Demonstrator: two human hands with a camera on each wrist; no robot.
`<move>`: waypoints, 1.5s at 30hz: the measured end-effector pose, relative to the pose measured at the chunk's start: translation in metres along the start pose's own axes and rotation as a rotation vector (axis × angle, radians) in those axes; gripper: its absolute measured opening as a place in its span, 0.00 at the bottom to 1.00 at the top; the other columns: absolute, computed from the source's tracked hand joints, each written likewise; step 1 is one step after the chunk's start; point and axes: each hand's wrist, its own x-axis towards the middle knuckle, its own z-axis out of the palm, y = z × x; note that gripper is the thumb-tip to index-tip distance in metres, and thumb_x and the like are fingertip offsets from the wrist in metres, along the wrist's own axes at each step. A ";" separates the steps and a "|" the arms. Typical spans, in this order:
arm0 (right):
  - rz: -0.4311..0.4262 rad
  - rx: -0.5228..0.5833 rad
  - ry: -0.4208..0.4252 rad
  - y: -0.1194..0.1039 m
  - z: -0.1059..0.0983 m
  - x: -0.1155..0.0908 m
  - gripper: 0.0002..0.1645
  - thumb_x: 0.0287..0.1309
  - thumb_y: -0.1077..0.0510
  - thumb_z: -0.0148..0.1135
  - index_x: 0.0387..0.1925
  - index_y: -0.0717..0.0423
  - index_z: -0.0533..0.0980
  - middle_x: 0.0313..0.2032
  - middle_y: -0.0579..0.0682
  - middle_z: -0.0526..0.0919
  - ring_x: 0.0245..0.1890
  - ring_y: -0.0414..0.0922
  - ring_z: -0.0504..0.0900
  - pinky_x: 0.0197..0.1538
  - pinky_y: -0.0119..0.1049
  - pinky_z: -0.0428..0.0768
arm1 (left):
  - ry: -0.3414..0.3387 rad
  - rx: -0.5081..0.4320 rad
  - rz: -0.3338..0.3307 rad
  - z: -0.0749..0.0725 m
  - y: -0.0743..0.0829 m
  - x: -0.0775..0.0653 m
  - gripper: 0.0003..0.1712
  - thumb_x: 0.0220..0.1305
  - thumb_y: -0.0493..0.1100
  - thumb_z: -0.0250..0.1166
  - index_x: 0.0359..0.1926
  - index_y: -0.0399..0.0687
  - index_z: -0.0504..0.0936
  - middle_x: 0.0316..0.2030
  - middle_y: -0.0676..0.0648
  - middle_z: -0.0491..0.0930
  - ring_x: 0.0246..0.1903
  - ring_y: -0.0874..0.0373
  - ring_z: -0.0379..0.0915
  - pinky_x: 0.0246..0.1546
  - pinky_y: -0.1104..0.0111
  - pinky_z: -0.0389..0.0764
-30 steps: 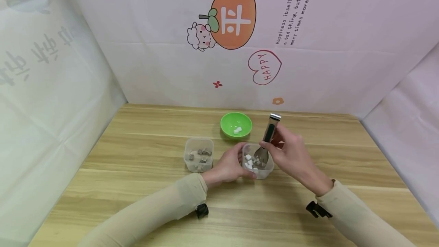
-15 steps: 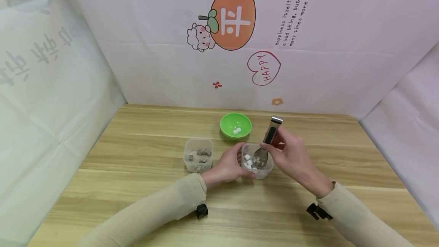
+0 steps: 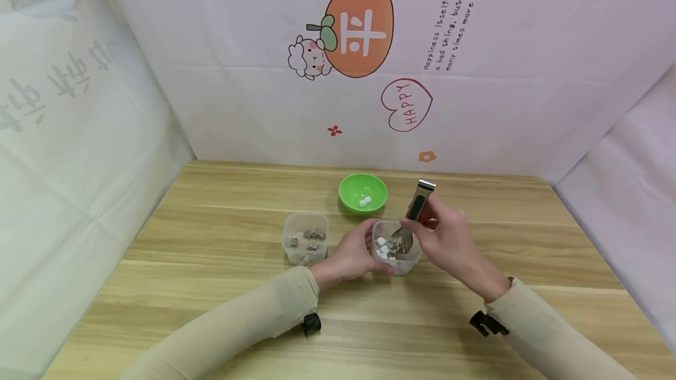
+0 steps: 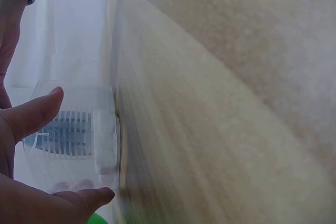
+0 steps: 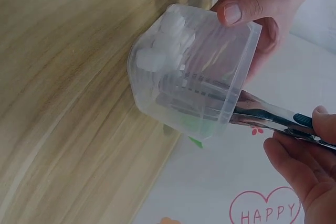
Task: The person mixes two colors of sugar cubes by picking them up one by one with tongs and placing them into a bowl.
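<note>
Left hand on the clear container: thumb lies along the near wall, fingers wrap the left side towards the far corner, so this grip is curled round the container and steadying it. Container stands upright on the table. Inside, several white cubes gathered mostly towards its left side; exact count not readable, as they overlap. Right hand pinches the metal tongs by the dark-inlaid handle, thumb against fingers; this grip is pressed together on the tool. Tongs tilted, handle end up and slightly to the right, working end down inside the container; left wrist view shows its ridged part through the clear wall. Whether the tips hold a cube: cannot tell. Green bowl sits just beyond the container, a little to its left, with small white pieces lying touching in the bottom. Second container, also clear, stands to the left, near the left hand; it holds grey-brown cubes, scattered. Both forearms in beige sleeves, a black device at the left cuff, another at the right. Behind the table, white sheeting with a printed orange fruit and a red heart outline lettered HAPPY.
</note>
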 end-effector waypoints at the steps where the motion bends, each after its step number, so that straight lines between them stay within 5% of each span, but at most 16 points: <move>1: 0.003 -0.001 0.010 0.000 -0.001 0.000 0.20 0.50 0.77 0.78 0.37 0.60 0.76 0.27 0.47 0.86 0.25 0.41 0.84 0.29 0.31 0.88 | 0.000 0.001 -0.001 0.000 0.000 0.000 0.60 0.41 0.33 0.87 0.76 0.46 0.66 0.68 0.42 0.76 0.67 0.48 0.73 0.70 0.59 0.74; 16: -0.021 0.007 0.141 -0.020 -0.024 0.014 0.19 0.47 0.79 0.78 0.37 0.65 0.78 0.28 0.50 0.88 0.25 0.40 0.85 0.32 0.23 0.86 | -0.002 0.004 -0.003 0.000 -0.001 0.001 0.60 0.42 0.33 0.88 0.76 0.45 0.66 0.68 0.43 0.76 0.68 0.49 0.72 0.70 0.60 0.73; 26: -0.002 -0.050 0.212 -0.030 -0.041 0.042 0.19 0.51 0.74 0.79 0.43 0.66 0.81 0.31 0.51 0.89 0.29 0.32 0.84 0.37 0.20 0.85 | 0.014 0.033 -0.019 0.001 0.001 0.001 0.60 0.41 0.35 0.88 0.76 0.43 0.67 0.68 0.42 0.77 0.67 0.49 0.73 0.71 0.59 0.73; 35: 0.061 -0.037 0.185 -0.014 -0.019 0.069 0.16 0.58 0.70 0.77 0.45 0.66 0.79 0.32 0.52 0.88 0.29 0.43 0.85 0.36 0.22 0.86 | 0.034 0.064 -0.034 0.001 0.000 0.002 0.61 0.40 0.37 0.89 0.76 0.43 0.67 0.67 0.43 0.77 0.65 0.50 0.74 0.71 0.58 0.73; 45: 0.077 0.004 0.135 0.001 0.007 0.092 0.14 0.61 0.70 0.74 0.45 0.63 0.77 0.32 0.52 0.86 0.29 0.43 0.84 0.34 0.28 0.87 | 0.017 0.043 -0.011 0.000 -0.001 0.001 0.60 0.43 0.37 0.88 0.76 0.39 0.66 0.66 0.43 0.78 0.65 0.50 0.75 0.68 0.63 0.75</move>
